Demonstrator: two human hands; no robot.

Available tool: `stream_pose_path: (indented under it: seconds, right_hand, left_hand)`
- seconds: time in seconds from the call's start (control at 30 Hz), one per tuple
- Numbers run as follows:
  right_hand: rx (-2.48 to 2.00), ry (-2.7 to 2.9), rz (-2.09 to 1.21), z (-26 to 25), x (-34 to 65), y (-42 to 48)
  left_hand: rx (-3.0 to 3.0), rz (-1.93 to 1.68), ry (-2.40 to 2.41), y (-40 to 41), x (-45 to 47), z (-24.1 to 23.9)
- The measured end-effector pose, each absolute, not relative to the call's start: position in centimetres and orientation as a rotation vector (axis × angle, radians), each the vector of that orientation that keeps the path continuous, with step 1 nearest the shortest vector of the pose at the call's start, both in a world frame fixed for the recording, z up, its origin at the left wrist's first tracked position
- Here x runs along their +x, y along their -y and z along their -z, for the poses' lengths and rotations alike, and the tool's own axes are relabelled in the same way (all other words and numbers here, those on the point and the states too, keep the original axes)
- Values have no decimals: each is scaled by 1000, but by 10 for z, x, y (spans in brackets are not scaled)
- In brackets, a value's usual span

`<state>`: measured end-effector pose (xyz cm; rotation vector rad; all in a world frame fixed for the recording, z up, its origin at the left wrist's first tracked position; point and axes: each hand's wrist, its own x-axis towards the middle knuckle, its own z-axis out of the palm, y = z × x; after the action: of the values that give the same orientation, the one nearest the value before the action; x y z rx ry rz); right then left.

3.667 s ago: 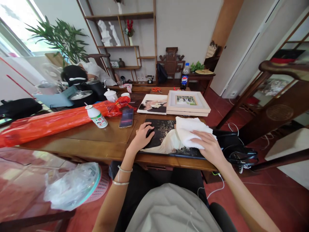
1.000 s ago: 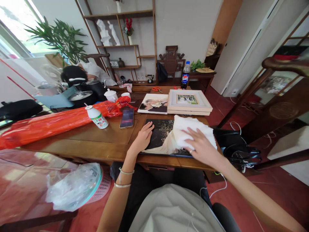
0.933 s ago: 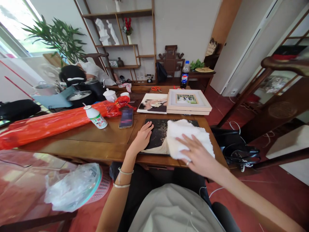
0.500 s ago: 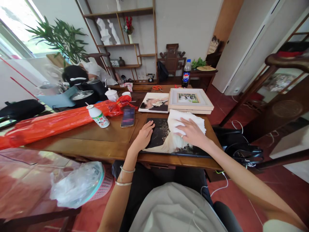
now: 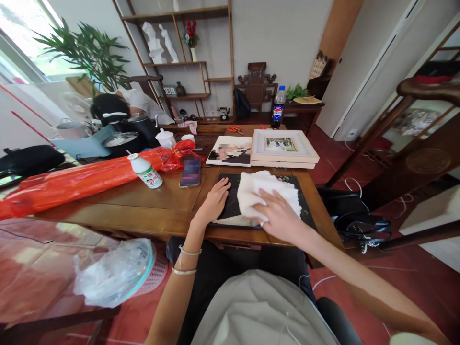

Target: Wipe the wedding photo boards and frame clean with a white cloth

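Note:
A dark photo panel (image 5: 232, 194) lies flat on the wooden table in front of me, with a pale shape along its near edge. My left hand (image 5: 215, 197) rests on the panel's left edge, fingers stretched out and holding nothing. A crumpled white cloth (image 5: 251, 184) covers the panel's middle. My right hand (image 5: 276, 213) presses on it from above, its fingers bent into the fabric. Much of the panel is hidden under the cloth and this hand.
Behind the panel lie a photo print (image 5: 230, 151) and stacked white frames (image 5: 305, 153). A phone (image 5: 190, 172), a white bottle (image 5: 144, 170) and a long red-wrapped bundle (image 5: 86, 173) are to the left. A cola bottle (image 5: 278, 108) stands behind; a bagged basket (image 5: 153, 273) sits on the floor.
My right hand has slid the cloth left and toward me across the panel, uncovering its right side. The left hand stays at the left edge.

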<state>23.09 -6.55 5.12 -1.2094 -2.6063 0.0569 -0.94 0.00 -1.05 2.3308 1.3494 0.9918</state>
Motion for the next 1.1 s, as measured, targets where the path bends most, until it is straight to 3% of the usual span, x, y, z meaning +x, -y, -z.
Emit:
stream_pose_path:
  seconds: [0.2, 0.43, 0.63, 0.8, 0.97, 1.1]
  right_hand:
    - [-1544, 2476, 231, -46, 205, 43]
    - [-1184, 2612, 300, -22, 152, 113]
    - [-1187, 2567, 99, -33, 177, 92]
    - [-1392, 2472, 213, -35, 170, 78]
    - [-1134, 2558, 233, -25, 152, 111]
    - [-1026, 2625, 6, -30, 173, 116]
  left_hand:
    - [2288, -1030, -1374, 1, -8, 11]
    - [2280, -1032, -1318, -2, -11, 8]
    - [2238, -991, -1358, 0, -9, 2]
    - [2231, -998, -1378, 1, -9, 1]
    - [2264, -1007, -1309, -2, -12, 4]
    - [2315, -981, -1308, -2, -12, 5]
